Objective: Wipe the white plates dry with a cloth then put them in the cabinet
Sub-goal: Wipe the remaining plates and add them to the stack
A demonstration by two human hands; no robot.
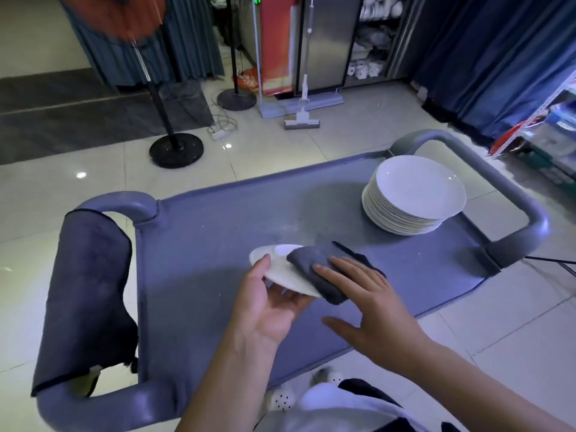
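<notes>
My left hand (268, 304) holds a white plate (274, 269) upside down and tilted above the cart, thumb on its rim and fingers under it. My right hand (364, 300) presses a folded grey cloth (324, 263) flat onto the plate's underside with straight fingers. A stack of several white plates (414, 194) stands at the cart's far right corner. The steel cabinet (327, 42) stands at the back of the room, its open shelves (374, 35) holding white dishes.
The grey-blue cart top (218, 244) has tubular handles at the left (124, 204) and right (514, 194). A second grey cloth (84, 300) hangs over the left handle. Fan stands (176, 149), a mop (302, 116) and a power strip (219, 132) are on the tiled floor between cart and cabinet.
</notes>
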